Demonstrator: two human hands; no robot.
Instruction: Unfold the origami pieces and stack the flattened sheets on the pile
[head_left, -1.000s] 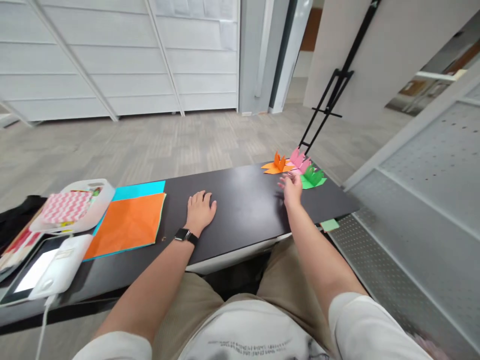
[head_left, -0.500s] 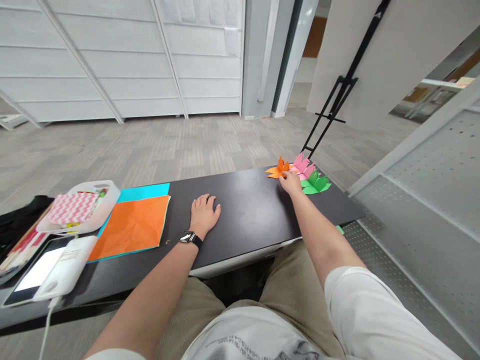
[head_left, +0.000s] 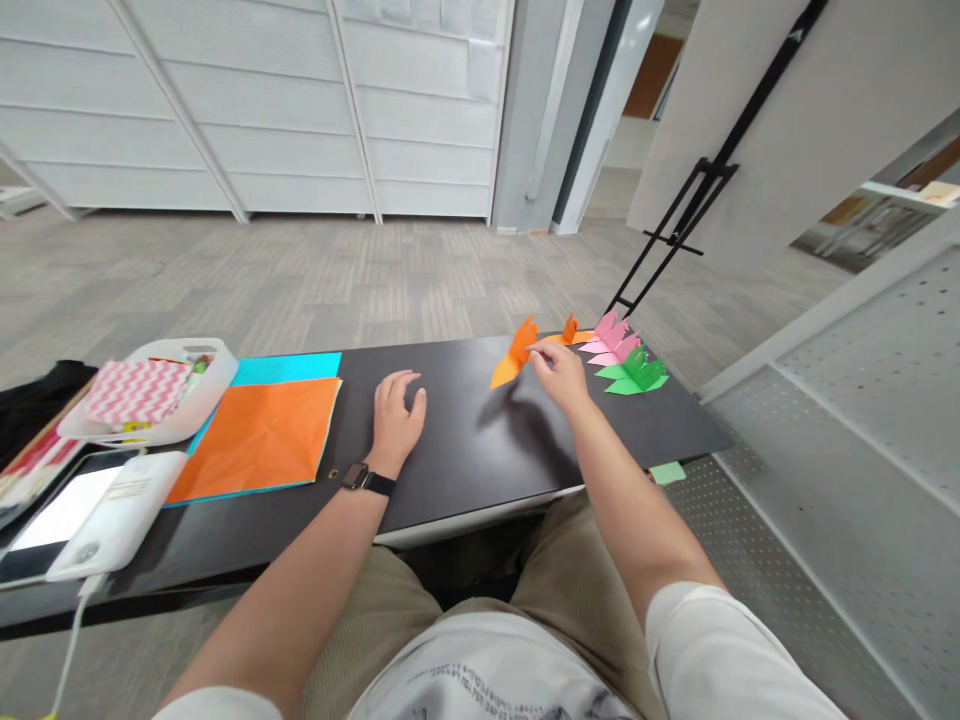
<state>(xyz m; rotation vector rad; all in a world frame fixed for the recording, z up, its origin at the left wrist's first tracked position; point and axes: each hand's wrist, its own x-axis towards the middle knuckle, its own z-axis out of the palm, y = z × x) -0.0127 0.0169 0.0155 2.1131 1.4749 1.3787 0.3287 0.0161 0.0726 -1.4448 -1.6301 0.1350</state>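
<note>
My right hand (head_left: 561, 372) pinches an orange folded paper piece (head_left: 514, 355) and holds it a little above the black table (head_left: 465, 450), left of the other paper shapes. A second small orange folded piece (head_left: 571, 330) still lies beside the pink paper flower (head_left: 611, 340) and the green paper flower (head_left: 636, 372) at the table's far right corner. My left hand (head_left: 397, 410), with a watch on its wrist, rests on the table's middle with loosely spread fingers and holds nothing.
An orange sheet (head_left: 259, 435) lies over a cyan sheet (head_left: 289, 368) at the left. Beyond them stand a white tray (head_left: 206, 400) with pink chevron paper and a white device (head_left: 112, 515). A perforated metal panel (head_left: 862, 420) flanks the right side; a green note (head_left: 664, 473) hangs at the table's edge.
My right hand reached the orange folded paper beside the pink flower, pinched it and pulled it left, off the table. My left hand stayed put, fingers lifting slightly.
</note>
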